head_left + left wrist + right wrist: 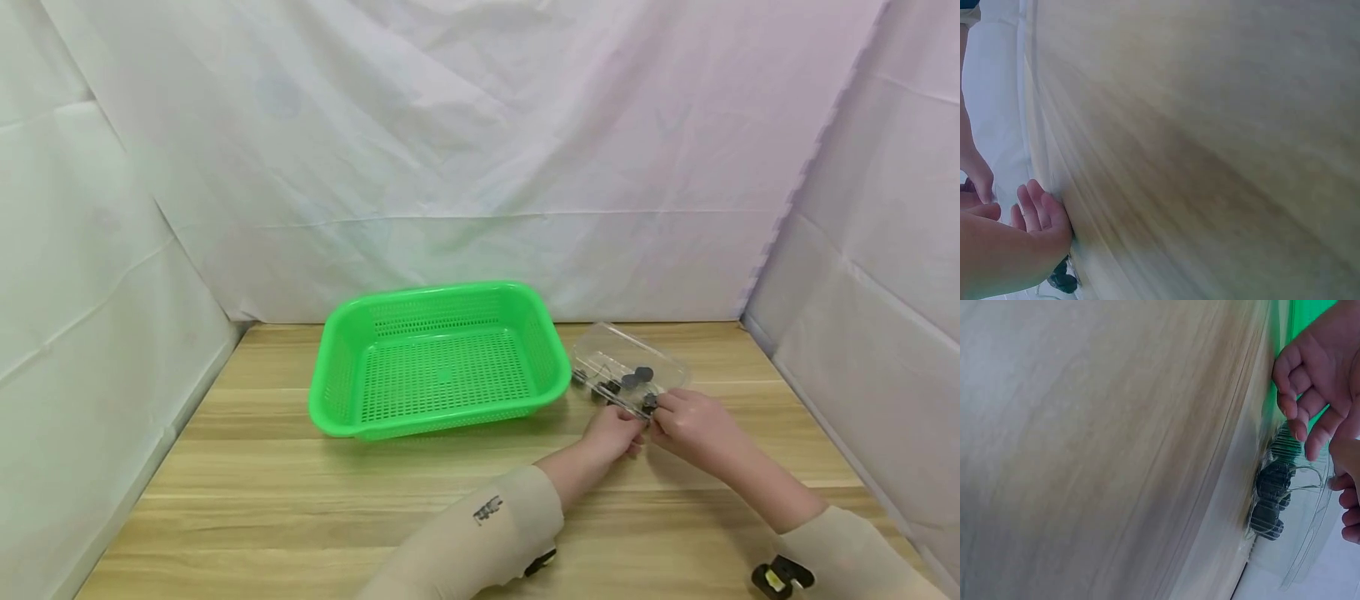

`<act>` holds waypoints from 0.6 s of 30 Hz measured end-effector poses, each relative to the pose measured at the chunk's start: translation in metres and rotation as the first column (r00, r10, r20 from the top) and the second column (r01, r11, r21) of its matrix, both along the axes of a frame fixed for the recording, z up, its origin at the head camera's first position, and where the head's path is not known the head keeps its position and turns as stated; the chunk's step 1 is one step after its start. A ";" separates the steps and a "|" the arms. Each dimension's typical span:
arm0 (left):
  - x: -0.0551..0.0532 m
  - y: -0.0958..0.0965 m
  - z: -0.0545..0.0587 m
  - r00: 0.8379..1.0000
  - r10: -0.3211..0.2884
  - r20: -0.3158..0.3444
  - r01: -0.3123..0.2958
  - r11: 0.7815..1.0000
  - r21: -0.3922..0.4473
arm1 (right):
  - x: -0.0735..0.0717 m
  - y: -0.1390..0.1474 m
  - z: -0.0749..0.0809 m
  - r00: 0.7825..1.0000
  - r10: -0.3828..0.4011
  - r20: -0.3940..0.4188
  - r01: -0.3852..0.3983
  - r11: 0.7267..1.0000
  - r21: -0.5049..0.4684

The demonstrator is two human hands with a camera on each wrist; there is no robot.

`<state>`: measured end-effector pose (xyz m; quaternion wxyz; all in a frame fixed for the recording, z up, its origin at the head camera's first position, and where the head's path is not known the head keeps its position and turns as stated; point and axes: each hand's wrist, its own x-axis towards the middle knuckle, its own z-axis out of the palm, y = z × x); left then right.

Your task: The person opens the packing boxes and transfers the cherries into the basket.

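A clear plastic box (611, 350) sits tilted at an angle to the right of the basket. Several dark rounded pieces (1267, 487) show through its wall, with a thin pale strand curving beside them. My right hand (693, 425) pinches the box's near edge, close to one dark piece (649, 402). At the near left side my left hand (617, 433) touches the same edge, its fingers (1310, 403) loosely extended. The left thumb (985, 211) reaches toward the right hand. Where the left thumb meets the box is hidden.
A green plastic basket (442, 421) with a perforated floor stands left of the box, its right rim close to it. The wooden table (315, 500) runs back to a white cloth wall (480, 167). White cloth also hangs on both sides.
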<state>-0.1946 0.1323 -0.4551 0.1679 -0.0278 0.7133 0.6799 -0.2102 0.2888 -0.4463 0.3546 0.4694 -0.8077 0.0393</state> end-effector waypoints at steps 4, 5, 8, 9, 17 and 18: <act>-0.001 0.003 -0.001 1.000 -0.002 -0.006 0.002 1.000 0.018 | 0.000 -0.003 0.000 1.000 -0.015 -0.027 0.015 1.000 -0.011; -0.002 0.004 -0.001 1.000 0.003 -0.002 -0.003 1.000 0.020 | 0.000 -0.004 -0.001 0.999 -0.017 -0.028 0.017 1.000 -0.012; -0.002 0.005 -0.001 1.000 0.009 0.002 -0.009 1.000 0.022 | 0.000 -0.005 -0.002 1.000 -0.013 -0.029 0.012 1.000 -0.015; -0.002 0.005 -0.001 1.000 0.014 0.005 -0.014 1.000 0.028 | 0.000 -0.006 -0.003 0.999 -0.008 -0.031 0.008 1.000 -0.016; -0.002 0.004 -0.004 0.998 0.063 -0.002 -0.063 0.996 0.066 | 0.003 -0.011 -0.005 0.999 0.009 -0.052 -0.009 1.000 -0.014; -0.002 0.003 -0.005 0.998 0.059 -0.004 -0.058 0.996 0.063 | 0.004 -0.011 -0.005 0.999 0.003 -0.049 -0.004 1.000 -0.014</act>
